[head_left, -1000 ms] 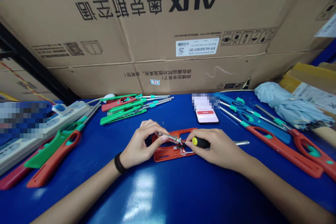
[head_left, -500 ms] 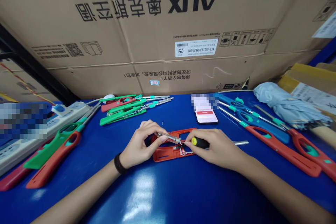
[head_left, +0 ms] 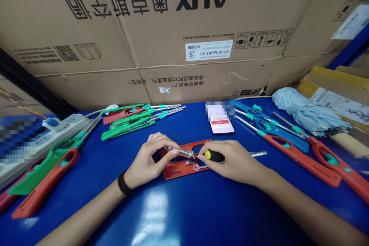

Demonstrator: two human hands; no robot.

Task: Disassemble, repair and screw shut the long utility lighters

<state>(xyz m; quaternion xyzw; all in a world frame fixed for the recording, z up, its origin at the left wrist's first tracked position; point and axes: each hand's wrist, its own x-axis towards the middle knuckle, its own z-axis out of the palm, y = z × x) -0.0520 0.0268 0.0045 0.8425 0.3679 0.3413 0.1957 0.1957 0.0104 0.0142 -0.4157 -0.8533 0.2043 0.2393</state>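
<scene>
My left hand (head_left: 148, 159) pinches a clear, tube-like lighter fuel tank (head_left: 181, 151) between thumb and fingers, above the opened red lighter casing (head_left: 173, 173). Tucked in my right hand (head_left: 238, 161) is a screwdriver (head_left: 215, 156) with a black and yellow handle. The thumb and forefinger of that hand are closed at the tank's right end, by a small black part; what they pinch is too small to make out. A thin white wire (head_left: 198, 168) loops over the casing's near half. A metal lighter tube (head_left: 260, 154) sticks out right of my right hand.
Green and red lighters (head_left: 135, 121) lie at the back left, with a power strip (head_left: 62, 134) at the left. A phone (head_left: 221, 127) lies behind my hands. Blue and red lighters (head_left: 302, 159) and a folded umbrella (head_left: 305, 109) are at the right. A large carton (head_left: 161, 46) stands behind.
The whole view has shifted slightly, so everything appears a little further left. Both hands keep the same grip over the casing.
</scene>
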